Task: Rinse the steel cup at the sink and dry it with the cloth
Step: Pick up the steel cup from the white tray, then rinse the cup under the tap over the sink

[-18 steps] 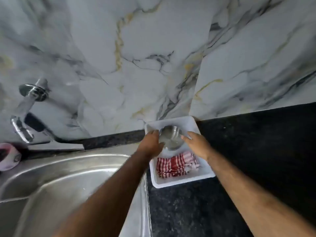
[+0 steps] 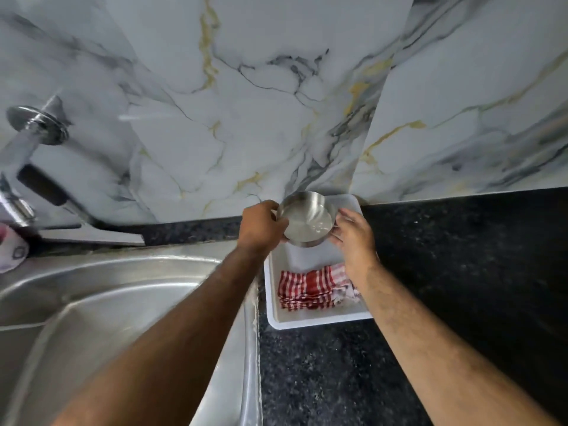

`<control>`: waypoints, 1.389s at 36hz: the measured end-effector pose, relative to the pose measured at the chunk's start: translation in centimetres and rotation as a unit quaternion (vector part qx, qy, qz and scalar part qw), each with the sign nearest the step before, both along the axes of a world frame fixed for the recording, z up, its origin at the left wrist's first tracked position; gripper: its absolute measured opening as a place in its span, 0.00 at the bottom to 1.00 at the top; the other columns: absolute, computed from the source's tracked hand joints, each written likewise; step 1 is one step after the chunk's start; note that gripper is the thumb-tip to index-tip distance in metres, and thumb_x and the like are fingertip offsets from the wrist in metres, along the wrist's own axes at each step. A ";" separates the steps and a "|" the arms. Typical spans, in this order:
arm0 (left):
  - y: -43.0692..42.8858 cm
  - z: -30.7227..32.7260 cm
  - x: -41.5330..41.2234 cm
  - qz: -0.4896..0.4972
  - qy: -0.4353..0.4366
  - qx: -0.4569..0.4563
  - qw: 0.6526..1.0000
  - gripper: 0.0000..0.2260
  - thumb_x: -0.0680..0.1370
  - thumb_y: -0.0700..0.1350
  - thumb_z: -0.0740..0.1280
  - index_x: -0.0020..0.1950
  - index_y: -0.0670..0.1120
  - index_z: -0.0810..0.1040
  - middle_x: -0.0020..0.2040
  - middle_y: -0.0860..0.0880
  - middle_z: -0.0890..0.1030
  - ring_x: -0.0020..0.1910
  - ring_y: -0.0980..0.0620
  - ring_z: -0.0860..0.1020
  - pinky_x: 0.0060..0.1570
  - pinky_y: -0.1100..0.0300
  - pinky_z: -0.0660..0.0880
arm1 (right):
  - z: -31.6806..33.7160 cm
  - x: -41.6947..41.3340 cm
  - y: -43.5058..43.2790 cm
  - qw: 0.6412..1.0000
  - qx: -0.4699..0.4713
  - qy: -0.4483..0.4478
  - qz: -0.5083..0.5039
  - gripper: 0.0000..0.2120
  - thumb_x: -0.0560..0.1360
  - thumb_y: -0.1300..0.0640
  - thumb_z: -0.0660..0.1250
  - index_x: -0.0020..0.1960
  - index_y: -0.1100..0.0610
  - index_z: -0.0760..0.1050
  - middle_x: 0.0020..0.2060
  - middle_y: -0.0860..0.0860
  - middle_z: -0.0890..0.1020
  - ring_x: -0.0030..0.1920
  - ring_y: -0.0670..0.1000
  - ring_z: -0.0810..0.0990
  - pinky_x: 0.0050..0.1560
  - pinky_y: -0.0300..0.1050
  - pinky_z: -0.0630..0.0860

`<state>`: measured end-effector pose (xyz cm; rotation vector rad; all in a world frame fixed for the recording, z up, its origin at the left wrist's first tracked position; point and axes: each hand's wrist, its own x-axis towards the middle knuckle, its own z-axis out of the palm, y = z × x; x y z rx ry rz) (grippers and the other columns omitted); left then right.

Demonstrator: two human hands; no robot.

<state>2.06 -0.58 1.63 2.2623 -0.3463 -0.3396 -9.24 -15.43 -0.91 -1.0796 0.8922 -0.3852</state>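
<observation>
Right now the steel cup sits raised above the far end of the white tray, tipped so I see inside it. My left hand clamps its left rim with curled fingers; my right hand steadies the other side, fingers half open and just touching — a two-handed hold, I judge, to keep a slick cup from slipping. Below, the red-checked cloth lies folded in the tray's near half. Leftward, the sink basin lies open past its raised rim; the dark bench on the right is bare.
</observation>
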 end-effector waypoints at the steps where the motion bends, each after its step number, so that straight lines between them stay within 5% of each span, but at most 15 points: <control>1: 0.6 1.0 0.0 0.000 0.004 -0.028 1.000 0.10 0.77 0.36 0.70 0.57 0.41 0.84 0.36 0.52 0.82 0.22 0.61 0.82 0.23 0.67 0.78 | 0.6 0.3 0.4 0.999 0.048 -0.019 0.006 0.15 0.89 0.56 0.66 0.74 0.59 0.78 0.69 0.62 0.84 0.66 0.59 0.85 0.53 0.47 0.82; 6: 4.3 5.0 0.2 -0.034 0.010 -0.107 0.994 0.10 0.78 0.40 0.72 0.59 0.47 0.85 0.43 0.49 0.86 0.31 0.51 0.87 0.30 0.62 0.83 | 2.0 1.3 3.6 0.928 0.301 -0.153 0.158 0.35 0.81 0.28 0.65 0.72 0.56 0.82 0.72 0.64 0.84 0.70 0.67 0.84 0.65 0.66 0.84; 9: 8.4 6.0 0.4 -0.053 -0.012 -0.134 0.990 0.09 0.79 0.50 0.74 0.57 0.50 0.87 0.42 0.53 0.88 0.33 0.53 0.87 0.32 0.60 0.83 | 3.0 2.6 6.9 0.871 0.376 -0.250 0.191 0.42 0.79 0.27 0.66 0.78 0.60 0.78 0.75 0.67 0.80 0.73 0.70 0.81 0.71 0.73 0.79; 13: 16.5 4.8 1.1 0.113 -0.001 -0.198 0.974 0.13 0.79 0.59 0.70 0.46 0.50 0.85 0.38 0.51 0.88 0.27 0.55 0.80 0.25 0.59 0.74 | 3.8 4.7 11.9 0.872 0.392 -0.232 0.178 0.40 0.78 0.30 0.68 0.77 0.60 0.80 0.75 0.66 0.81 0.78 0.71 0.76 0.73 0.71 0.77; 16: 23.6 3.6 2.6 0.271 0.009 -0.220 0.937 0.17 0.79 0.57 0.65 0.50 0.42 0.81 0.43 0.38 0.85 0.38 0.39 0.82 0.41 0.38 0.80 | 4.0 6.4 15.9 0.881 0.386 -0.196 0.193 0.38 0.78 0.31 0.69 0.72 0.61 0.84 0.70 0.69 0.84 0.74 0.75 0.78 0.67 0.74 0.81; 18: 27.5 4.1 3.7 0.368 0.013 -0.240 0.898 0.31 0.74 0.65 0.58 0.58 0.39 0.77 0.56 0.30 0.81 0.54 0.28 0.80 0.58 0.30 0.75 | 4.2 7.6 18.6 0.887 0.385 -0.174 0.186 0.38 0.77 0.32 0.70 0.76 0.58 0.80 0.71 0.69 0.83 0.73 0.76 0.79 0.63 0.76 0.82; 21: 31.4 6.9 4.8 0.429 -0.038 -0.206 0.879 0.40 0.72 0.78 0.49 0.58 0.47 0.79 0.58 0.42 0.82 0.60 0.37 0.78 0.61 0.46 0.71 | 4.2 9.2 22.8 0.891 0.388 -0.156 0.176 0.37 0.77 0.33 0.71 0.78 0.55 0.77 0.75 0.67 0.80 0.73 0.75 0.79 0.63 0.79 0.81; 23: 32.7 9.0 5.6 0.368 -0.105 -0.138 0.913 0.36 0.71 0.82 0.53 0.45 0.49 0.75 0.45 0.52 0.82 0.48 0.44 0.80 0.48 0.53 0.71 | 3.8 10.3 25.5 0.893 0.389 -0.147 0.171 0.36 0.78 0.34 0.70 0.79 0.53 0.76 0.75 0.67 0.80 0.72 0.74 0.80 0.61 0.78 0.82; 25: 33.3 11.2 6.5 0.288 -0.154 -0.021 0.945 0.33 0.70 0.81 0.59 0.43 0.50 0.75 0.36 0.53 0.80 0.36 0.52 0.78 0.35 0.56 0.71 | 3.4 11.3 28.0 0.894 0.384 -0.142 0.181 0.35 0.79 0.34 0.67 0.79 0.54 0.76 0.75 0.67 0.80 0.71 0.72 0.81 0.62 0.78 0.82; 29: 33.0 15.0 8.7 0.148 -0.224 0.210 0.940 0.29 0.74 0.73 0.66 0.44 0.45 0.79 0.35 0.48 0.79 0.38 0.43 0.79 0.37 0.55 0.73 | 2.6 13.3 32.4 0.896 0.379 -0.139 0.184 0.32 0.80 0.34 0.66 0.74 0.55 0.81 0.72 0.65 0.84 0.72 0.69 0.81 0.71 0.80 0.73; 32: 32.0 16.3 9.6 0.105 -0.225 0.279 0.928 0.21 0.77 0.62 0.72 0.50 0.44 0.81 0.34 0.50 0.71 0.40 0.42 0.80 0.37 0.56 0.70 | 2.2 14.8 34.8 0.887 0.400 -0.148 0.178 0.30 0.79 0.35 0.68 0.72 0.54 0.83 0.70 0.63 0.86 0.71 0.69 0.82 0.72 0.79 0.74; 36: 31.4 16.4 10.4 0.085 -0.187 0.294 0.933 0.15 0.78 0.52 0.73 0.57 0.43 0.82 0.45 0.45 0.81 0.46 0.43 0.81 0.39 0.56 0.70 | 2.0 16.7 36.9 0.875 0.416 -0.164 0.189 0.30 0.81 0.35 0.65 0.77 0.51 0.80 0.74 0.60 0.84 0.74 0.67 0.80 0.78 0.79 0.66; 39: 31.2 16.3 10.8 0.077 -0.175 0.281 0.941 0.12 0.79 0.48 0.71 0.58 0.42 0.82 0.53 0.44 0.84 0.50 0.45 0.82 0.40 0.58 0.70 | 1.6 17.5 37.7 0.870 0.421 -0.173 0.188 0.32 0.80 0.35 0.65 0.79 0.50 0.78 0.75 0.59 0.82 0.73 0.67 0.81 0.74 0.77 0.72; 45: 31.8 16.1 12.1 0.069 -0.114 0.249 0.959 0.11 0.77 0.49 0.73 0.52 0.43 0.80 0.42 0.47 0.76 0.42 0.47 0.74 0.39 0.57 0.71 | 0.9 18.3 38.5 0.849 0.458 -0.190 0.184 0.31 0.79 0.35 0.68 0.72 0.55 0.84 0.67 0.64 0.87 0.60 0.71 0.88 0.56 0.80 0.83; 50: 32.9 16.2 12.8 0.030 -0.080 0.221 0.972 0.19 0.77 0.54 0.74 0.38 0.44 0.72 0.33 0.50 0.79 0.39 0.49 0.81 0.32 0.60 0.71 | 0.3 18.5 38.9 0.828 0.473 -0.222 0.204 0.31 0.82 0.35 0.65 0.63 0.60 0.89 0.66 0.66 0.87 0.62 0.73 0.88 0.59 0.76 0.84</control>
